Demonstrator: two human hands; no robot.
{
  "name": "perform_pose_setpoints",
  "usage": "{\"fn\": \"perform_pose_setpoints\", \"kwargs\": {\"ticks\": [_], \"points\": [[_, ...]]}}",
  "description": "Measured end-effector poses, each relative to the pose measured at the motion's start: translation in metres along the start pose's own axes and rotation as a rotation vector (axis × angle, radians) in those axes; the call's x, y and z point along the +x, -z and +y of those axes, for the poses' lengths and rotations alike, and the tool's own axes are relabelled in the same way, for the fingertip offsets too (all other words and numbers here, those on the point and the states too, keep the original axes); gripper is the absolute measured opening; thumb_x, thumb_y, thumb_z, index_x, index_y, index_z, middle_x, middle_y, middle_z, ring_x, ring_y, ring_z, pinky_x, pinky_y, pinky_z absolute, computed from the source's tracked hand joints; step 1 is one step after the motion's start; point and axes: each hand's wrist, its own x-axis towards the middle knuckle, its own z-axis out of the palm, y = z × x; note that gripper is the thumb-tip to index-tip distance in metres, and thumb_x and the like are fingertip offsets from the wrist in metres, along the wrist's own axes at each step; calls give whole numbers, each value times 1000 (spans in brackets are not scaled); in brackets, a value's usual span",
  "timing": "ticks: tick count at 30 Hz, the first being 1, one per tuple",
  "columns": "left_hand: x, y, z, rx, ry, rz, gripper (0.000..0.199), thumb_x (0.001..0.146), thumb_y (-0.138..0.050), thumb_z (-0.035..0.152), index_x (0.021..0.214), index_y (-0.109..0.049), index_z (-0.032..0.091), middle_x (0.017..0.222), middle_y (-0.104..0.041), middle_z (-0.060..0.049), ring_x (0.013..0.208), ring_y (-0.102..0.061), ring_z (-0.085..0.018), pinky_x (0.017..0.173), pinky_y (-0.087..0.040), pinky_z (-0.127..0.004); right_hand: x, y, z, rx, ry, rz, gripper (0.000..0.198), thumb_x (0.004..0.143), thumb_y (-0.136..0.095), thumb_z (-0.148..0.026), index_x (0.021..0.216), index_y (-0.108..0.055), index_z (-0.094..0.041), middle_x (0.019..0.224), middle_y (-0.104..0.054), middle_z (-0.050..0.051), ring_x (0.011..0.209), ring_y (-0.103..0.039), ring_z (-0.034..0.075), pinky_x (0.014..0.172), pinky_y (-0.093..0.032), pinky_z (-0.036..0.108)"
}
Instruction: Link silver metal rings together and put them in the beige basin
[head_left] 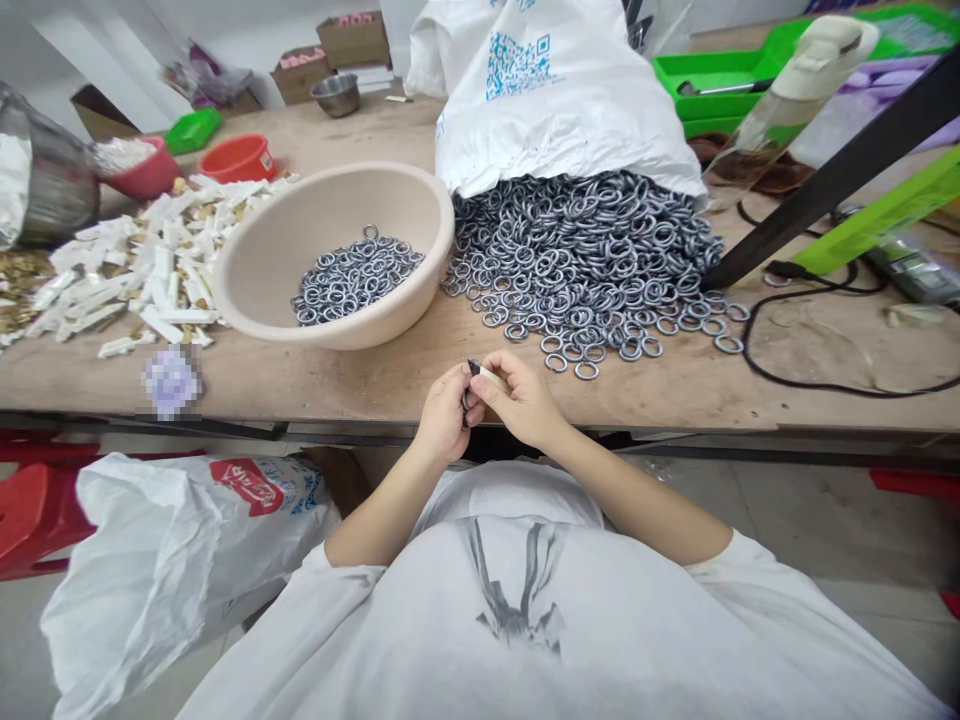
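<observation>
My left hand (441,418) is closed around a dark grey ring (465,402), which shows only in part between the fingers. Pinched in my right hand (526,402) is a small pale-handled tool (493,378) with a dark tip, too small to name exactly. Its tip meets the fingers of my left hand, close to the ring. Both hands are together at the table's front edge. Beyond them stands a beige basin (375,328) with many grey rings inside. A large heap of loose grey rings (585,260) spills from a white sack (555,130).
White strips (161,265) lie piled at the left, near a red bowl (238,158). A black post (825,180), a black cable (795,375) and a clear bottle (787,100) stand or lie at the right. A white bag (172,560) is below the table (360,385).
</observation>
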Motion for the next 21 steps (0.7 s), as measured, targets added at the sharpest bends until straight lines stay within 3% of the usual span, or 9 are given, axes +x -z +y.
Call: {"fn": "perform_pose_setpoints", "kwargs": {"ticks": [21], "points": [[2,1,-1,-24,4,-10,33,75,-74,33,66,-46,18,54,-37,8,40,-29,-2,37,-21,-16,-1,-1,4,20,-4,4,37,92,-57,-59,92,-54,-23,80,-59,-1,70,-59,14,65,-49,28]]}}
